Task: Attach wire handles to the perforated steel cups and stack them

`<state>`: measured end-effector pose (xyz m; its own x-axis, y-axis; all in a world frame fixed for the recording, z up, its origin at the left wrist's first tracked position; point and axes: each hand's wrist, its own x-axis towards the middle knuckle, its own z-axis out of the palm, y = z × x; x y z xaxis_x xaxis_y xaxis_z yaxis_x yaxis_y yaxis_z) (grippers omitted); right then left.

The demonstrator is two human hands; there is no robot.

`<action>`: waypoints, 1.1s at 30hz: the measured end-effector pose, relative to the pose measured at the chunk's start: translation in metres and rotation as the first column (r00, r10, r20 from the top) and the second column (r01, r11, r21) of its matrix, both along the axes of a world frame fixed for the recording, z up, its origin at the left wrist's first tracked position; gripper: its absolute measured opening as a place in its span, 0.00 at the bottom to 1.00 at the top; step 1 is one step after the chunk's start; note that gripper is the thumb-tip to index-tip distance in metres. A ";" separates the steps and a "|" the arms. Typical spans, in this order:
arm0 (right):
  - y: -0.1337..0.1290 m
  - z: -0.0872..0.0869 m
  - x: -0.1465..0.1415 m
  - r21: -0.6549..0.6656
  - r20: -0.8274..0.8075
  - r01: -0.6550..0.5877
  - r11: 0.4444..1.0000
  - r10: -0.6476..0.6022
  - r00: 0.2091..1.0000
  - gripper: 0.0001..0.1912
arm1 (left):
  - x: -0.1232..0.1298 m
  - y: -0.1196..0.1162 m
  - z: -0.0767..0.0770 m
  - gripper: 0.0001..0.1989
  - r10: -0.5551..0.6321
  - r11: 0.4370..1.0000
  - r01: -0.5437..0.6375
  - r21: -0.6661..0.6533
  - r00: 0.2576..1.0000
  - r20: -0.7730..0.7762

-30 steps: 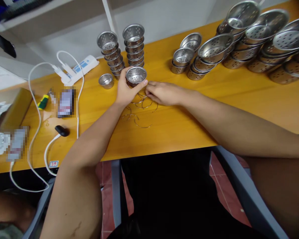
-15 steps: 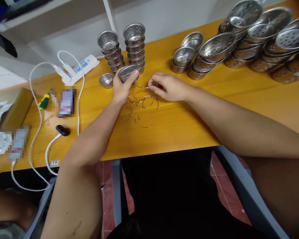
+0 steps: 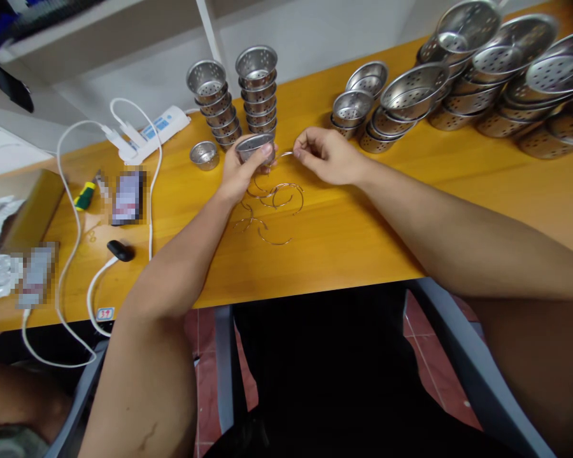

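1. Two stacks of small perforated cups (image 3: 256, 89) stand at 12 o'clock on the yellow counter (image 3: 458, 191).
2. A single small cup (image 3: 204, 154) sits just at their 7 o'clock.
3. Piles of wide perforated bowls (image 3: 482, 70) fill 2 o'clock.
4. A white power strip (image 3: 148, 132) with white cables lies at 10 o'clock.
5. A green-handled screwdriver (image 3: 83, 195) lies at 9 o'clock.
6. A black plug (image 3: 119, 250) rests near 8 o'clock.

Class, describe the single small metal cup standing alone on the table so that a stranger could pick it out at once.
Start at the yellow table and find the two tall stacks of perforated cups near the wall. Just left of the left hand stands one small perforated cup. Unlike its neighbours, it is neither stacked nor held.
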<state>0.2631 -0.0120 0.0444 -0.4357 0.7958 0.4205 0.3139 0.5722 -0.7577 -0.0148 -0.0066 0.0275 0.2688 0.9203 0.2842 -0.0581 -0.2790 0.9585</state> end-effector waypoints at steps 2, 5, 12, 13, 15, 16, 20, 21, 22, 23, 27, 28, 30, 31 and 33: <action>0.006 -0.004 0.002 -0.013 -0.032 0.034 0.999 -0.034 0.999 0.23 | 0.000 -0.002 0.001 0.42 -0.013 1.000 0.013 -0.011 1.000 -0.025; 0.014 -0.011 0.005 -0.040 -0.044 0.063 0.997 -0.065 0.997 0.20 | -0.001 -0.004 0.002 0.42 -0.013 1.000 0.013 -0.008 0.998 -0.060; 0.011 -0.010 0.003 -0.080 -0.046 0.051 0.995 -0.055 0.997 0.16 | 0.000 -0.003 -0.001 0.46 -0.026 0.999 0.030 0.033 0.994 -0.110; 0.010 -0.009 0.003 -0.084 -0.043 0.052 0.995 -0.055 0.998 0.18 | -0.001 0.000 -0.003 0.47 -0.012 0.998 0.020 0.067 0.993 -0.121; 0.008 -0.006 0.002 -0.085 -0.034 0.041 0.996 -0.044 0.998 0.25 | -0.002 0.009 -0.010 0.50 0.025 0.987 -0.001 0.162 0.989 -0.146; 0.007 -0.005 0.003 -0.085 -0.035 0.028 0.996 -0.031 0.999 0.28 | -0.003 0.014 -0.014 0.53 0.044 0.978 -0.010 0.211 0.986 -0.158; 0.009 -0.004 0.004 -0.109 -0.083 -0.012 0.994 0.003 0.997 0.38 | -0.006 0.026 -0.022 0.56 0.089 0.956 -0.029 0.292 0.977 -0.193; 0.010 -0.004 0.004 -0.117 -0.100 -0.005 0.993 -0.007 0.995 0.39 | -0.007 0.027 -0.022 0.56 0.083 0.958 -0.024 0.285 0.977 -0.196; 0.012 -0.005 0.005 -0.120 -0.118 0.013 0.993 -0.027 0.993 0.41 | -0.007 0.026 -0.021 0.55 0.069 0.962 -0.015 0.271 0.979 -0.193; 0.014 -0.005 0.006 -0.119 -0.138 0.037 0.992 -0.053 0.989 0.42 | -0.006 0.024 -0.020 0.55 0.049 0.968 0.000 0.252 0.981 -0.189; 0.023 -0.007 0.010 -0.110 -0.201 0.122 0.986 -0.143 0.969 0.47 | -0.004 0.012 -0.012 0.56 -0.022 0.981 0.057 0.187 0.982 -0.186; 0.024 -0.007 0.011 -0.122 -0.203 0.133 0.984 -0.156 0.967 0.49 | -0.004 0.010 -0.010 0.55 -0.028 0.981 0.063 0.182 0.981 -0.191; 0.026 -0.009 0.012 -0.151 -0.198 0.133 0.979 -0.162 0.967 0.50 | -0.003 0.008 -0.008 0.54 -0.041 0.981 0.078 0.178 0.978 -0.204; 0.026 -0.009 0.011 -0.161 -0.195 0.123 0.979 -0.153 0.969 0.49 | -0.003 0.007 -0.007 0.54 -0.050 0.980 0.088 0.176 0.976 -0.213; 0.024 -0.011 0.009 -0.159 -0.191 0.093 0.983 -0.123 0.974 0.48 | -0.003 0.008 -0.007 0.54 -0.063 0.978 0.106 0.177 0.970 -0.235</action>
